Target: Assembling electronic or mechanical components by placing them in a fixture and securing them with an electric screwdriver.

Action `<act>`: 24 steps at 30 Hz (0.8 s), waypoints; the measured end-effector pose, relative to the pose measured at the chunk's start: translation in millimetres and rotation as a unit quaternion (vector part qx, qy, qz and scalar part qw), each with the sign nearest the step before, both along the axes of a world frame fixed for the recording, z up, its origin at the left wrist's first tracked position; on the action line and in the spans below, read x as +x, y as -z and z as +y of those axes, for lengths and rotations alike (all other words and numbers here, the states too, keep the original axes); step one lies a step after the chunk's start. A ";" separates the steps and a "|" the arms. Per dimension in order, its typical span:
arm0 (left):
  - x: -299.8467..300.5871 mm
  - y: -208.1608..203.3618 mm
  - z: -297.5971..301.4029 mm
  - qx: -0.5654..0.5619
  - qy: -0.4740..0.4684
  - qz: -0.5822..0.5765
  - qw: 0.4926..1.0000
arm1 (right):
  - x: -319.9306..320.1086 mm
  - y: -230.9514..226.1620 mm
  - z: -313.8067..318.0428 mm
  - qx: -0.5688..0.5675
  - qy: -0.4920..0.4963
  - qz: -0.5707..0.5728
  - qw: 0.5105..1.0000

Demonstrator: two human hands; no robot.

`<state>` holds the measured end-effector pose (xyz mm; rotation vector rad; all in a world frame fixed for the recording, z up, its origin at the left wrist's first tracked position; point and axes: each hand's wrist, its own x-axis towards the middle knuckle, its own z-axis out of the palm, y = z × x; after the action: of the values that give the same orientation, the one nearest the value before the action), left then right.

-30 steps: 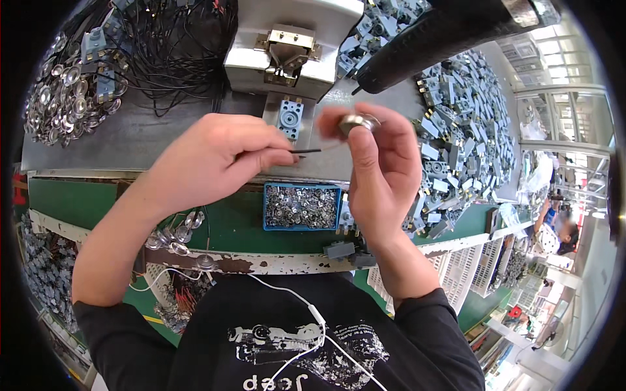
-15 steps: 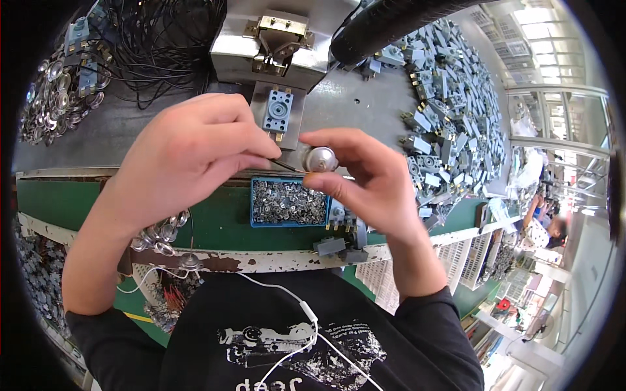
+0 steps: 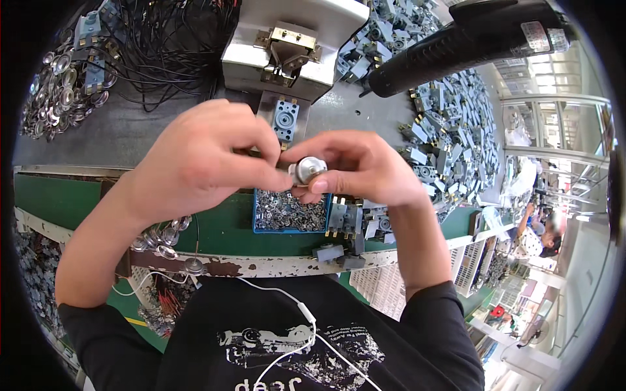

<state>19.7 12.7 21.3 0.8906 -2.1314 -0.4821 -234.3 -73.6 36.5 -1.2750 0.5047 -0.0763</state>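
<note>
My right hand (image 3: 368, 166) grips a round silver metal cap (image 3: 309, 170) with a small raised centre between thumb and fingers. From the left, my left hand (image 3: 212, 153) meets it, its closed fingertips at the cap's edge. What those fingers pinch is hidden. Just beyond my hands, a grey-blue plastic switch housing (image 3: 285, 120) with a ringed centre and brass terminals lies on a metal plate in front of a steel fixture (image 3: 280, 55). Below my hands, a blue tray (image 3: 287, 231) holds many small metal pieces.
A black electric screwdriver (image 3: 450, 49) hangs at upper right over a big heap of grey-blue housings (image 3: 456, 124). Black wires (image 3: 163, 58) and a pile of silver caps (image 3: 65, 85) lie at upper left. Several housings (image 3: 345, 218) sit beside the tray, near the chipped bench edge (image 3: 261, 262).
My left fingertips have come right up to the cap; the thin black wire between them and it no longer shows. The cap has shifted slightly left and down. The view has shifted; more screwdriver shows.
</note>
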 end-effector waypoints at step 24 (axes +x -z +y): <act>0.2 5.8 -32.6 0.191 -0.094 -0.083 0.974 | 15.7 -62.9 -18.6 -0.506 0.418 -0.370 0.658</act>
<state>19.9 -19.9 15.5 1.3783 -2.1090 -0.7572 -218.6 -92.2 99.4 -1.7901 0.2547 -1.8263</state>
